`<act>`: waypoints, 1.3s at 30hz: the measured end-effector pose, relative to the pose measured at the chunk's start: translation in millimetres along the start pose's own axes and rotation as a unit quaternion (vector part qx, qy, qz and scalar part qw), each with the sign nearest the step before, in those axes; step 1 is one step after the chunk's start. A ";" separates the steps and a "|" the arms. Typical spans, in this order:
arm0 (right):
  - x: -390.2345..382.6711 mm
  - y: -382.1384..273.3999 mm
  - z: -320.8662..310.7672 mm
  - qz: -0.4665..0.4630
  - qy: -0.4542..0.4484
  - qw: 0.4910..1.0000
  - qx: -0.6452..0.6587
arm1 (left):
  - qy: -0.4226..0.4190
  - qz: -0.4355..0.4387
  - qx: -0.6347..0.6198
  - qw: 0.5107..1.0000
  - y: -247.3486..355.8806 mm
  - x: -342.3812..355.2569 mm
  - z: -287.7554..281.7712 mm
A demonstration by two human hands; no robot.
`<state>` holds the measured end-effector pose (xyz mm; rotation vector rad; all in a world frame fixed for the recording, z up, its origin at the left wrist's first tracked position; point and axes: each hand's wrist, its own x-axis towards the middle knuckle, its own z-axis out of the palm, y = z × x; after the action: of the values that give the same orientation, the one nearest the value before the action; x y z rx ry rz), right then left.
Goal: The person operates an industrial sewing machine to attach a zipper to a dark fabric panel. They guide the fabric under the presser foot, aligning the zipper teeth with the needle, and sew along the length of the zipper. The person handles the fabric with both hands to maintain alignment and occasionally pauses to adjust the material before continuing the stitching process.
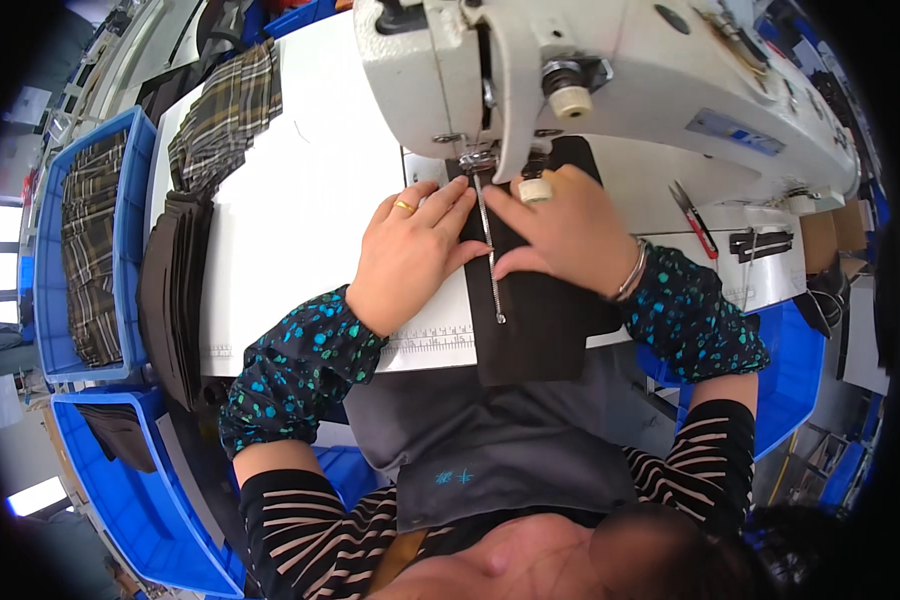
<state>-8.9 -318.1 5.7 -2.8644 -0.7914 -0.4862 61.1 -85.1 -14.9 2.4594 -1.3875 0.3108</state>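
A dark fabric piece lies under the needle area of a white sewing machine and hangs over the table's front edge. Along it runs a metal zipper, its upper end at the presser foot. My left hand rests on the left side of the zipper, fingers stretched toward the foot and thumb by the teeth. On the other side, my right hand lies on the fabric, slightly blurred, with index finger and thumb spread beside the zipper. Part of its fingers is behind a machine knob.
Red-handled thread snips and a small dark item lie at the right. Stacked dark pieces and plaid fabric sit on the left. Blue bins stand beyond the table's left edge, and another blue bin at right.
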 end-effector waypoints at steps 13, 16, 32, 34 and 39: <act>-75.8 -72.9 -4.7 0.074 -0.013 0.941 0.330 | 0.059 -0.094 -0.057 0.992 47.8 -62.0 -12.1; -71.0 -67.3 -10.5 0.201 0.041 0.840 0.502 | 0.107 -0.084 -0.108 0.985 56.3 -73.4 -10.8; -67.1 -64.0 -11.6 0.222 0.020 0.821 0.525 | 0.219 0.002 -0.142 0.965 65.5 -60.7 -13.3; -66.5 -64.3 -11.4 0.212 0.028 0.825 0.524 | 0.207 0.019 -0.122 0.970 65.0 -63.2 -5.4; -66.4 -67.1 -13.0 0.213 0.018 0.827 0.520 | 0.189 0.040 -0.123 0.973 65.4 -66.0 -0.9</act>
<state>-101.0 -295.2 -2.0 -1.8749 -0.2265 -0.0016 -28.8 -64.3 -25.9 2.0194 -1.2739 0.5557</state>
